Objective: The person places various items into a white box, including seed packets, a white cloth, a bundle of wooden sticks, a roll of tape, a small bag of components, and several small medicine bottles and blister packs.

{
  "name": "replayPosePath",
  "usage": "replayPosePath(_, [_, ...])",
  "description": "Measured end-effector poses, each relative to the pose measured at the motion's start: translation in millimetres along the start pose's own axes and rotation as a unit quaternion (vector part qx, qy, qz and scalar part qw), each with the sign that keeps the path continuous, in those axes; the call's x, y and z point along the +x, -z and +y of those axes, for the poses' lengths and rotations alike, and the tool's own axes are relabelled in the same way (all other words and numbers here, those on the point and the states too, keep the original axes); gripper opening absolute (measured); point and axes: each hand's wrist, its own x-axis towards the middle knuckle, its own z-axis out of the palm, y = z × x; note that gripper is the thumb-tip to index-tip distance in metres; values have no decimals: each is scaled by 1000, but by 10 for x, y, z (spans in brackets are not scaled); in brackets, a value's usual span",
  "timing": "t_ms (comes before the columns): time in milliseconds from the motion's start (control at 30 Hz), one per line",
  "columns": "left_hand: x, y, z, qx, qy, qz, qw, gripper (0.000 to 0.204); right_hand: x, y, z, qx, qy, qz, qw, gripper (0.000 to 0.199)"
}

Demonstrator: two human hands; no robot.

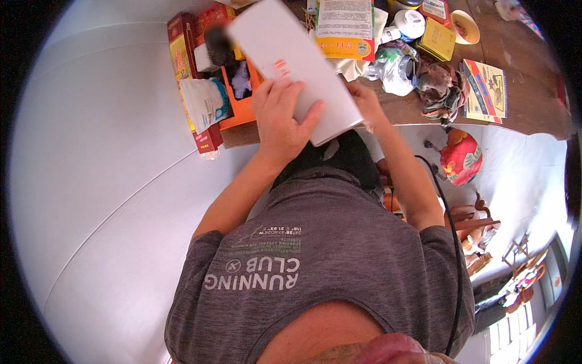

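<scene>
A long white cardboard box (303,64) with small orange print lies slanted before me, its lower end reaching past the table's near edge. My left hand (280,118) rests on its top face, the thumb spread from the outstretched fingers. At the right side of the box, my right hand (368,108) is closed on the edge; some of its fingers are hidden. An orange container (239,114) with dark and pale purple contents stands left of my left hand. Beside it leans a white and teal plastic packet (205,103).
Red and yellow cartons (182,51) line the table's left end. On the right are a clear plastic bag (397,70), a crumpled dark cloth (441,91), a yellow tin (436,39), a bowl (465,27) and a booklet (485,91). A red floral stool (462,156) stands beyond the table edge.
</scene>
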Motion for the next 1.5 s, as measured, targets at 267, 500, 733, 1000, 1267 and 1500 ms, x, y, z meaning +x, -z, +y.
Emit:
replayPosePath(267, [-355,101,-202,-54,72,-16,996,51,-108,-275,283,-88,55,5,995,46])
replayPosePath(500, [-431,-304,-357,-111,168,44,979,82,-275,-418,87,-361,178,52,914,65])
replayPosePath(733, [-507,-369,-424,-52,181,32,982,82,-332,-705,-331,-706,173,-20,686,44])
replayPosePath(1000, [-619,-386,-552,-81,210,44,973,74,41,-917,-273,-693,416,4,589,30])
replayPosePath(1267, [-678,-329,-466,-91,251,73,961,68,391,-1011,-77,-687,400,-143,589,21])
replayPosePath(1500, [-979,-412,-369,-130,315,119,932,67,-144,-659,-555,-550,303,-168,760,35])
